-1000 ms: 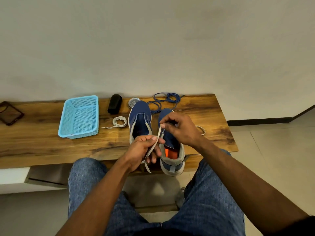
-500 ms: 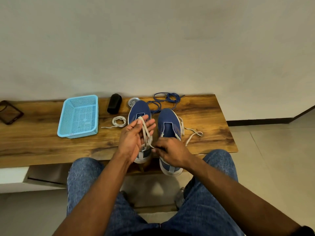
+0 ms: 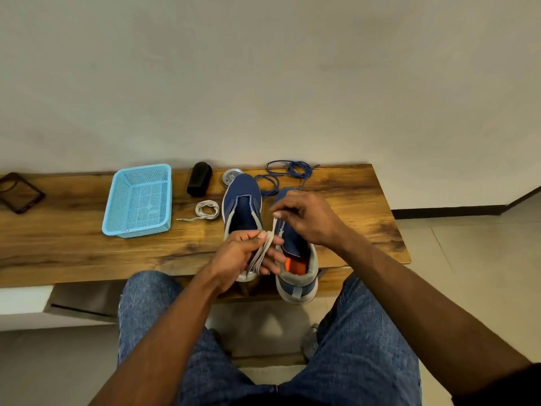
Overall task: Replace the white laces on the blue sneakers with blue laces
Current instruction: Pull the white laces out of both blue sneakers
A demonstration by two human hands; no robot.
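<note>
While between the sneakers [image 3: 243, 212], white lace [image 3: 261, 251] pinched by left fingers [image 3: 254, 236] and right fingers [image 3: 281, 213].

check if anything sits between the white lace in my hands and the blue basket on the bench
Only the coiled white lace lies on the bench roughly along that line, low and flat. The left hand and right hand hold the white lace above the sneakers; nothing visible blocks the way to the blue basket.

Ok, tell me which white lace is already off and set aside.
The coiled white lace lying on the bench between the blue basket and the left sneaker. The other white lace is held in both hands.
</note>
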